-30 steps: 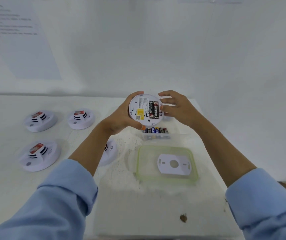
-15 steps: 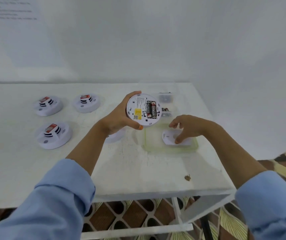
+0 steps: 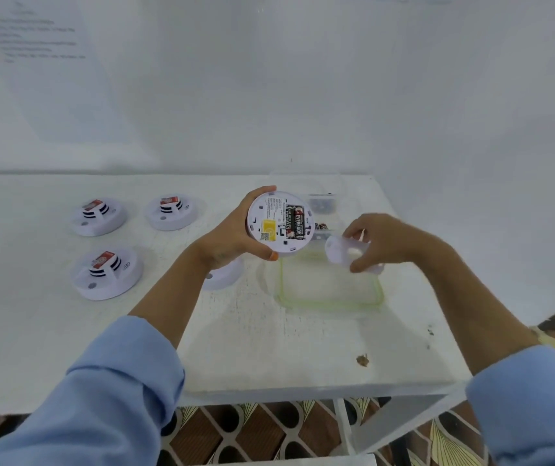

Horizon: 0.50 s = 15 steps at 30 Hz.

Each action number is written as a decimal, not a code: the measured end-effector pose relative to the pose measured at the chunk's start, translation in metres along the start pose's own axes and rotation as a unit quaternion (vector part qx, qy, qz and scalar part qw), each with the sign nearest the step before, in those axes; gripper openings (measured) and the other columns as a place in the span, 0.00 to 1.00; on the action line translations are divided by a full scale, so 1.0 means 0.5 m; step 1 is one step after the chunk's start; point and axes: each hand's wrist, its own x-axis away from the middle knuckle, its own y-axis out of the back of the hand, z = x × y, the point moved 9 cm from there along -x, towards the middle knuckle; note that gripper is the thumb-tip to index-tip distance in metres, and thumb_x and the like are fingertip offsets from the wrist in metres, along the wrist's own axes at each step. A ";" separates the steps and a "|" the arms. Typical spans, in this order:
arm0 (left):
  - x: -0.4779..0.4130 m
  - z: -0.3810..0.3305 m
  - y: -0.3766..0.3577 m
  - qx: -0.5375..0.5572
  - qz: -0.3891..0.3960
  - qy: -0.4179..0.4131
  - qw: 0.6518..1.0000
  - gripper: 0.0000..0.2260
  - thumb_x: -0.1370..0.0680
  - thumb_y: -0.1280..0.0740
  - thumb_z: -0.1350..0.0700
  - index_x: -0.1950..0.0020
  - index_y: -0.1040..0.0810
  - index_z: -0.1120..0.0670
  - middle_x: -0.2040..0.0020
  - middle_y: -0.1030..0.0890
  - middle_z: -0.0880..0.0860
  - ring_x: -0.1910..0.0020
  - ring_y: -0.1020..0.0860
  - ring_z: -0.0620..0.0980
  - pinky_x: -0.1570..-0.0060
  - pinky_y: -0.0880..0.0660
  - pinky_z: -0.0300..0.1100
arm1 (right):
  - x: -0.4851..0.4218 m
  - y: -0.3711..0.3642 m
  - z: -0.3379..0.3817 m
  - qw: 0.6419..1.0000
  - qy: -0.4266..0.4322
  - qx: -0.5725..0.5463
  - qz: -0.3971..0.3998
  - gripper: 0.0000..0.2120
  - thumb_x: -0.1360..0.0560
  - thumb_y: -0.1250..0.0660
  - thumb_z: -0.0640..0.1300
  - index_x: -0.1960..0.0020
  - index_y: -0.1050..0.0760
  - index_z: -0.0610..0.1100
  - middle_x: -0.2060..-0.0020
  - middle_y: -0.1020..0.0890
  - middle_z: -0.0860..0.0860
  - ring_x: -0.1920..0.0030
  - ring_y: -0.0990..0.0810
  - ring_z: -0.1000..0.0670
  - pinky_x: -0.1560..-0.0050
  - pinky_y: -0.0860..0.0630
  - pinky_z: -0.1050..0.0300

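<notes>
Head view: left hand [image 3: 232, 237] gripped round white smoke detector [image 3: 279, 223] above table [image 3: 269, 348], its back tilted toward camera. Two batteries [image 3: 295, 222] sat side by side, long axes top-to-bottom in frame. Right hand [image 3: 380, 243] pinched blurred white backplate [image 3: 340, 253] over green-rimmed tray [image 3: 330, 302], just right of detector.

**Mostly white plastic, little shine**

The detector [image 3: 281, 223] is smooth matt white plastic, with a glossy yellow sticker [image 3: 269, 227] and two batteries [image 3: 295, 222] in shiny black wrap. The plate [image 3: 336, 252] looks like the same plastic. The tray [image 3: 331, 304] is clear plastic, green-rimmed. The table [image 3: 269, 348] is painted white, matt and scuffed. The sleeves [image 3: 111, 381] are soft blue cloth.
</notes>
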 end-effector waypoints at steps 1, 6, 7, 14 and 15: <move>-0.002 -0.003 0.002 -0.002 -0.002 -0.002 1.000 0.45 0.43 0.28 0.70 0.32 0.39 0.44 0.37 0.30 0.47 0.39 0.28 0.47 0.51 0.23 0.37 | 0.005 0.041 0.001 0.999 0.001 -0.004 -0.035 0.25 0.38 0.23 0.44 0.43 0.24 0.44 0.49 0.24 0.50 0.52 0.27 0.52 0.54 0.32 0.61; -0.029 -0.023 -0.008 0.002 0.005 -0.013 1.000 0.45 0.43 0.27 0.71 0.32 0.39 0.45 0.36 0.30 0.49 0.39 0.27 0.46 0.51 0.23 0.38 | 0.002 0.140 0.109 0.986 0.096 -0.091 -0.106 0.26 0.39 0.23 0.43 0.42 0.25 0.46 0.49 0.24 0.51 0.50 0.25 0.52 0.50 0.29 0.60; -0.036 -0.026 -0.013 0.005 0.008 -0.014 1.000 0.45 0.42 0.27 0.71 0.31 0.39 0.45 0.35 0.30 0.49 0.39 0.27 0.46 0.51 0.23 0.38 | -0.006 0.135 0.134 0.984 0.112 -0.097 -0.100 0.26 0.39 0.23 0.43 0.42 0.25 0.46 0.48 0.25 0.52 0.49 0.26 0.53 0.49 0.28 0.60; -0.070 -0.028 -0.020 -0.014 0.025 -0.028 0.999 0.48 0.46 0.24 0.62 0.30 0.39 0.45 0.34 0.31 0.49 0.37 0.27 0.45 0.50 0.23 0.41 | -0.063 0.094 0.183 0.986 0.141 -0.040 -0.074 0.28 0.37 0.26 0.44 0.38 0.27 0.45 0.48 0.28 0.50 0.48 0.28 0.51 0.51 0.27 0.57; -0.075 -0.027 -0.020 -0.014 0.026 -0.028 0.999 0.48 0.46 0.24 0.62 0.30 0.39 0.46 0.34 0.31 0.49 0.37 0.27 0.46 0.51 0.23 0.41 | -0.067 0.092 0.181 0.987 0.141 -0.032 -0.074 0.27 0.37 0.26 0.44 0.39 0.26 0.44 0.48 0.28 0.49 0.48 0.28 0.50 0.51 0.26 0.55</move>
